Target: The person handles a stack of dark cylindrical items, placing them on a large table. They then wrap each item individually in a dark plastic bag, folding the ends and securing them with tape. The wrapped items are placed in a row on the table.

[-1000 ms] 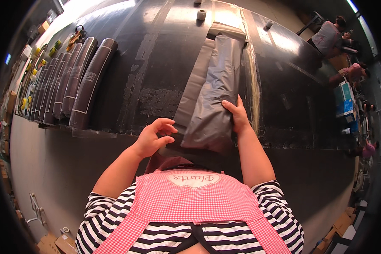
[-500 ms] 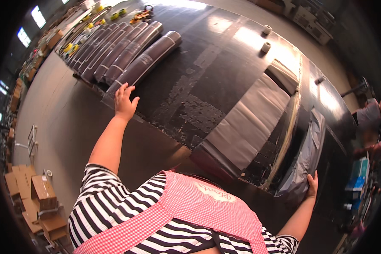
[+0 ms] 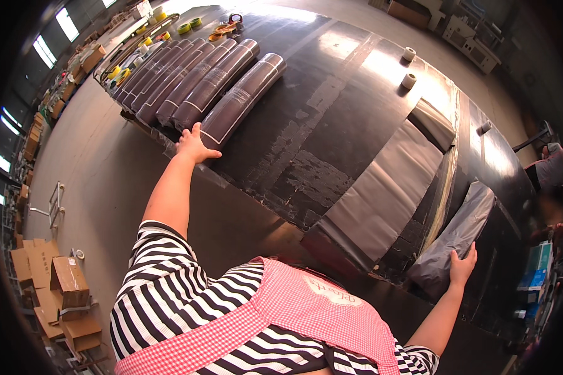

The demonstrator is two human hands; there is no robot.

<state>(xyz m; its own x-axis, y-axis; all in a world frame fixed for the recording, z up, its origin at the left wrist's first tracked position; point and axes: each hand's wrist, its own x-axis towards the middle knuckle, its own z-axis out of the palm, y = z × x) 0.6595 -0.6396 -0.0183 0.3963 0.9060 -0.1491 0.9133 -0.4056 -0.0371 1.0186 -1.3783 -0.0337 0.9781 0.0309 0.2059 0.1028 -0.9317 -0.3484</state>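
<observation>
Left hand spread, unclenched, at near end of rightmost dark roll, by worktop's near edge. Right hand against grey bundle, same edge, farther right; grip unclear. Uneven push could tip either off.

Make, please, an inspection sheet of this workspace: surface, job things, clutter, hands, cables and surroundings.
Surface: black table, with worn patches.
Job things: dark rolls in a row at left; grey sheet; grey bundle at right.
Clutter: small pale rolls beyond the sheet.
Left hand: at near end of the rightmost dark roll, thumb spread.
Right hand: touching the bundle.
Cables: nothing seen.
Surroundings: cardboard boxes on the floor at left.
</observation>
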